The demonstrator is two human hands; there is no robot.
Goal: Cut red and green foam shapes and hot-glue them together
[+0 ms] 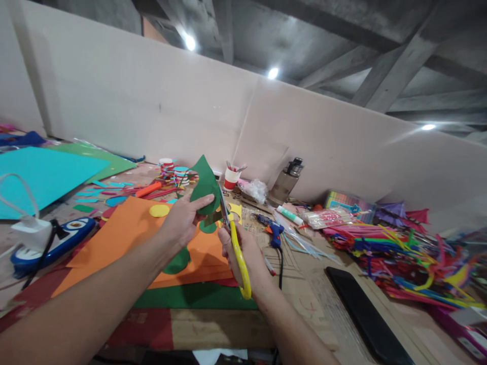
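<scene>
My left hand (181,220) pinches a dark green foam piece (205,185) with a pointed top, held upright above the table. My right hand (243,253) grips yellow-handled scissors (236,248), whose metal blades reach up to the right edge of the green piece. Below both hands lie orange sheets (125,228) over a green sheet (198,296), with a yellow circle (159,210) and a green offcut (177,261) on the orange.
A cyan sheet (41,175) and white charger (30,230) lie at left. A blue glue gun (273,230), glue stick (289,215), red-striped cup (231,177) and bottle (286,182) stand behind. Colourful strips (399,253) pile at right beside a black phone (365,317). A beige partition (190,111) backs the table.
</scene>
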